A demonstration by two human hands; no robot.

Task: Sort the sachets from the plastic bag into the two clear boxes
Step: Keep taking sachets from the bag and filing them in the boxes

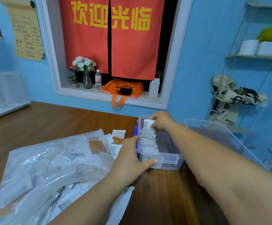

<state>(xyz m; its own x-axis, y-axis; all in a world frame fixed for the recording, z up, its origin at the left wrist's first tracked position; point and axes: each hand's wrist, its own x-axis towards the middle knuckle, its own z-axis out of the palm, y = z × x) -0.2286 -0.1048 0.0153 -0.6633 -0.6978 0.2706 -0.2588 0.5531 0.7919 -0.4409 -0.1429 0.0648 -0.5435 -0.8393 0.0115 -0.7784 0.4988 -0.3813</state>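
On the wooden table (50,120), right of centre, my left hand (130,153) grips the near-left corner of the small clear box (169,161), thumb along its near wall. My right hand (162,120) pinches a white sachet (148,123) at the far end of the upright row of sachets (148,140) inside. Left lies the plastic bag (42,168), more sachets within; the larger clear box (221,132) stands just right.
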